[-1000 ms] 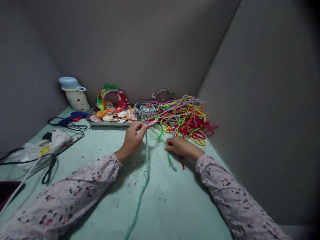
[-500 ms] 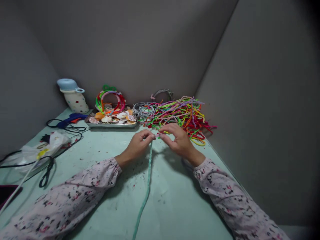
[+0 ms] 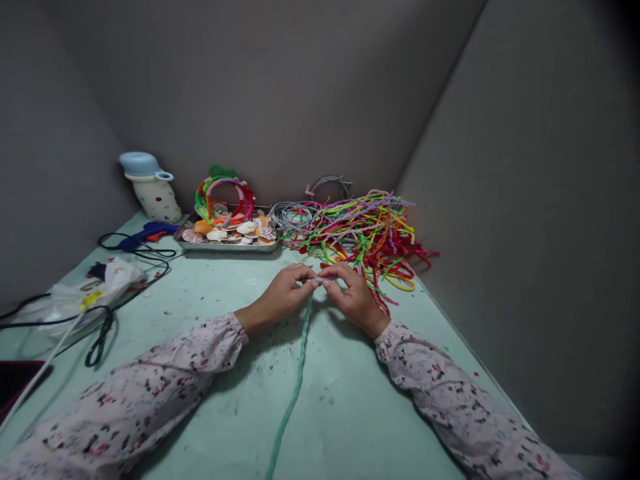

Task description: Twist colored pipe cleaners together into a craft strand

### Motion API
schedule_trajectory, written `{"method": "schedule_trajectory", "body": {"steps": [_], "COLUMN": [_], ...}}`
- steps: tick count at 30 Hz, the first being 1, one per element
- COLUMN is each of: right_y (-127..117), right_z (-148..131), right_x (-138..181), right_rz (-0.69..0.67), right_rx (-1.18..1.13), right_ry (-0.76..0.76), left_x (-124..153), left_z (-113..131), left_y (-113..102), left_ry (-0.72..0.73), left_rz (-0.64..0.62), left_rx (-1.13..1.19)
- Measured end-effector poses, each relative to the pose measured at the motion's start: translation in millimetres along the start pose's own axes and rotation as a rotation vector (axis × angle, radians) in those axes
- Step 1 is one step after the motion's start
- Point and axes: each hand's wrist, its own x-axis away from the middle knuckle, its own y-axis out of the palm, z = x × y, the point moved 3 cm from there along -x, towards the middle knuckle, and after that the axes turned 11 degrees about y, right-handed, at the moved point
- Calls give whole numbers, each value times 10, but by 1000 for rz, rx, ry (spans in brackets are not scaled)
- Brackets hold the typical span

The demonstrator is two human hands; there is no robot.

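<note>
My left hand [image 3: 285, 295] and my right hand [image 3: 353, 293] meet fingertip to fingertip over the pale green table [image 3: 210, 313]. Both pinch the top end of a long teal fuzzy strand [image 3: 295, 390], which trails down the table toward me. A small pinkish bit shows between the fingertips; I cannot make out what it is. Just behind my right hand lies a tangled heap of coloured pipe cleaners [image 3: 365, 233].
A metal tray of shells [image 3: 227, 237] with wrapped hoops [image 3: 223, 193] stands at the back. Grey wire coils [image 3: 290, 215], a white spotted jug [image 3: 153, 188], a blue glue gun [image 3: 145, 233], black cables [image 3: 100, 327] and a plastic bag [image 3: 90, 290] lie at the left. Grey walls enclose the table.
My right hand rose from the table by the pile and came left to meet my left hand at the strand's end. Both hands then drew slightly toward me.
</note>
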Motion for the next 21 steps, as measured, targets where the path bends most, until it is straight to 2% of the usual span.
{"method": "schedule_trajectory", "body": {"steps": [6,21], "right_y": [13,25], "right_z": [44,51], "right_x": [25,24], "right_rz": [44,42], "right_rx": [24,-15], "right_ry": [2,56], "left_x": [4,24], "left_z": [9,7], "left_y": [35,68], "left_ry": [14,92], "left_rz": [-18,9], "left_rx": [-36,-275]}}
